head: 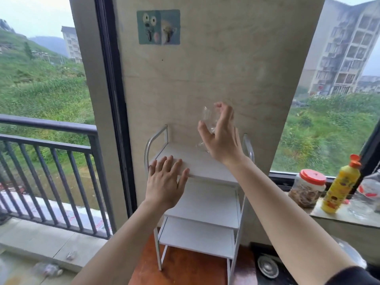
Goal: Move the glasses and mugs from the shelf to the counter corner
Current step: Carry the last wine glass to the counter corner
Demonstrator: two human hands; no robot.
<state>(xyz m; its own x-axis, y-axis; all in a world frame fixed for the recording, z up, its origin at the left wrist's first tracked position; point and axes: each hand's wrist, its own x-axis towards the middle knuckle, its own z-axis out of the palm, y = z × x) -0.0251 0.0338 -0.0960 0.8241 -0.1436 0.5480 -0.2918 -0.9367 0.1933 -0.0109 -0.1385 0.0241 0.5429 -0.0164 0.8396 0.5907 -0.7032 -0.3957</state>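
Note:
A white three-tier shelf (205, 167) stands against the beige wall. My right hand (221, 136) is raised above the back right of its top tier and holds a clear glass (208, 118) between thumb and curled fingers. The glass is blurred, and a faint clear shape (200, 145) below it sits on the tier; I cannot tell what that shape is. My left hand (166, 182) lies flat with fingers spread on the front left edge of the top tier. The two lower tiers look bare.
On the ledge (349, 217) at the right stand a red-lidded jar (308, 188), a yellow bottle (341, 186) and a clear bag (370, 192). A stove burner (267, 266) sits right of the shelf's feet. A balcony railing (47, 140) is at the left.

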